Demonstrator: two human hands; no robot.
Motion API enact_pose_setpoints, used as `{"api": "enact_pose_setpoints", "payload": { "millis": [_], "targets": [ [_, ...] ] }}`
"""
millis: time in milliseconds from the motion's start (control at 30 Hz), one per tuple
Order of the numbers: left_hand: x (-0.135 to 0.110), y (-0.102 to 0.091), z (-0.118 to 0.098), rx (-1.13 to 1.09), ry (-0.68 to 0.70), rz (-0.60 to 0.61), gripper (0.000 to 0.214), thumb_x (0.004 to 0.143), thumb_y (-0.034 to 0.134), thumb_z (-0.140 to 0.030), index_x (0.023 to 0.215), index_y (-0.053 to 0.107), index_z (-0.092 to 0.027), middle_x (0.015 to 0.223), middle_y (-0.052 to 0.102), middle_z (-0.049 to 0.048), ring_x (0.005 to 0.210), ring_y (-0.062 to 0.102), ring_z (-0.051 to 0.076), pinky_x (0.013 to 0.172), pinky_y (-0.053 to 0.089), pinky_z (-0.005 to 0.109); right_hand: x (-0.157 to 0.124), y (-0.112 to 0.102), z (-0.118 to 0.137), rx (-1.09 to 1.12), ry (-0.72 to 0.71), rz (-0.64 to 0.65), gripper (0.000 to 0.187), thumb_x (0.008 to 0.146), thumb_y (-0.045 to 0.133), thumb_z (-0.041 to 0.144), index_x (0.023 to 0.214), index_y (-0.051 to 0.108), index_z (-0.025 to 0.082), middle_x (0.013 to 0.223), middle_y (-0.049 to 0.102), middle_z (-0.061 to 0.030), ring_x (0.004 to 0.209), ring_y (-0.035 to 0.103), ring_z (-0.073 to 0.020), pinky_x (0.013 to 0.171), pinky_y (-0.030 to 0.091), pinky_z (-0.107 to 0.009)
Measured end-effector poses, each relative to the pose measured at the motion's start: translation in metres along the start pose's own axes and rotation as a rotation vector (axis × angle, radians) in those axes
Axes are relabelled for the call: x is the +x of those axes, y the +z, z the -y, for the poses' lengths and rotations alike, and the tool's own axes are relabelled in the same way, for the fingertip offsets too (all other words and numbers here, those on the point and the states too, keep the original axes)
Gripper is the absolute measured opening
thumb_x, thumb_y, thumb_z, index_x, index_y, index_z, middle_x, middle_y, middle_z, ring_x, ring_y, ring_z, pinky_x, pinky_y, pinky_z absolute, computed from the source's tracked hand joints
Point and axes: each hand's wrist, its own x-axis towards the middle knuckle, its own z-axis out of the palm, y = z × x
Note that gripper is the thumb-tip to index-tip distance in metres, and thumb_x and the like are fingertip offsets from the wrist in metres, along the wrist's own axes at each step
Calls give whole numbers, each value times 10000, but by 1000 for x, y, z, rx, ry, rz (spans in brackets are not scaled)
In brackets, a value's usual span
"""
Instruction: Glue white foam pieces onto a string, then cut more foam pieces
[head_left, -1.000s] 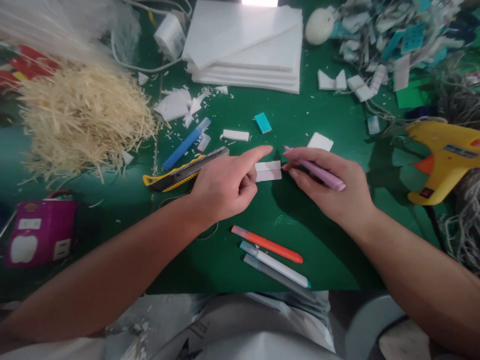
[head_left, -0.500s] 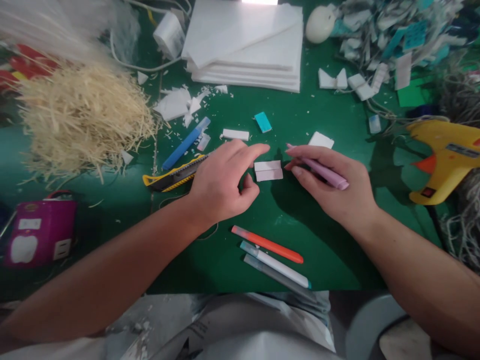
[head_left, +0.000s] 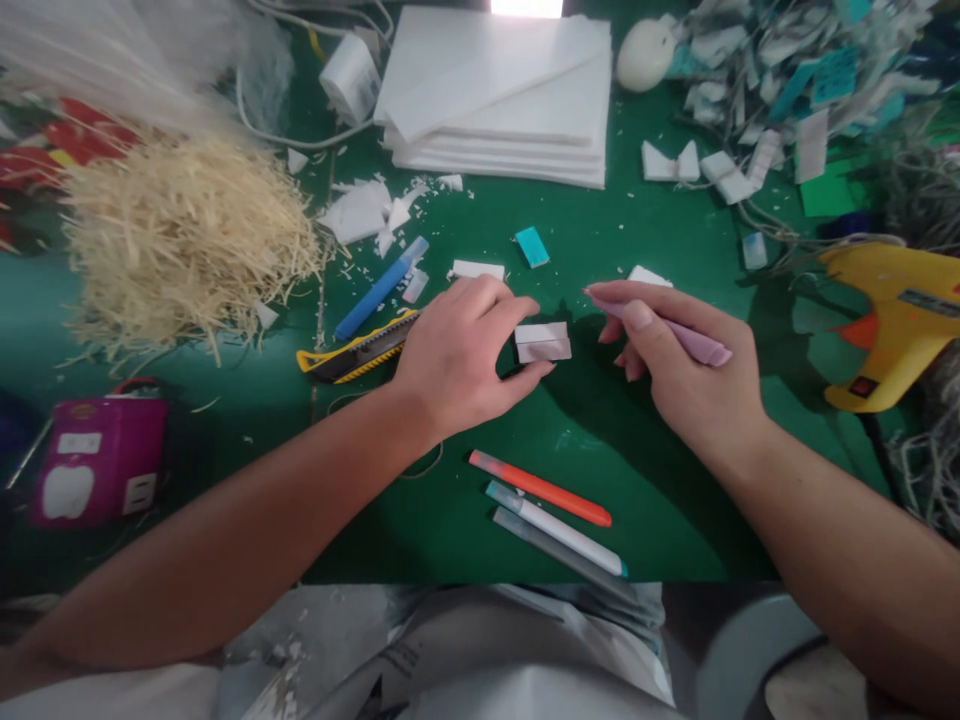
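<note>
A small block with a white and pale pink face (head_left: 544,342) lies on the green table. Just left of it is my left hand (head_left: 476,350), thumb and index finger spread around its near and far sides; whether they touch it I cannot tell. My right hand (head_left: 675,350) grips a light purple marker (head_left: 694,342), its tip pointing left, apart from the block. Beyond the hands lie a turquoise piece (head_left: 532,247) and a white strip (head_left: 478,270). A yellow and black utility knife (head_left: 352,352) is partly hidden behind my left hand.
An orange marker (head_left: 540,488), a white marker (head_left: 559,527) and a grey one lie near the table's front edge. Stacked white foam sheets (head_left: 502,90) stand at the back. Wood shavings (head_left: 187,240) sit left, a yellow glue gun (head_left: 892,320) right, a blue marker (head_left: 382,288) beyond the knife.
My left thumb has stretched out toward the block's near edge, and the index finger has bent. The right hand with the purple marker has shifted slightly right, away from the block.
</note>
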Motion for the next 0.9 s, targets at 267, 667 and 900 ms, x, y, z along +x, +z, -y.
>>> {"api": "enact_pose_setpoints", "payload": {
  "millis": [267, 667, 900],
  "targets": [
    [1, -2, 0, -11, 0, 25, 339, 994, 640, -439, 1166, 724, -160, 1033, 691, 98, 972, 650, 261, 809, 538, 377, 0, -1, -1, -7, -18, 6, 346, 987, 684, 593, 1040, 858, 299, 795, 770, -21, 550, 625, -138, 506, 543, -301],
    [1, -1, 2, -23, 9, 10, 315, 994, 646, -426, 1138, 738, -162, 1021, 688, 98, 953, 654, 261, 801, 547, 382, -1, -2, 2, 21, 21, 2, 343, 988, 686, 562, 1033, 864, 273, 754, 761, -15, 525, 588, -126, 469, 500, -288],
    [2, 4, 1, -34, 44, -42, 304, 989, 658, -417, 1102, 754, -151, 1034, 687, 110, 927, 660, 250, 771, 549, 369, 2, 4, 5, 131, 32, -38, 72, 920, 784, 339, 897, 812, 276, 677, 717, 28, 477, 555, -101, 442, 477, -259]
  ]
}}
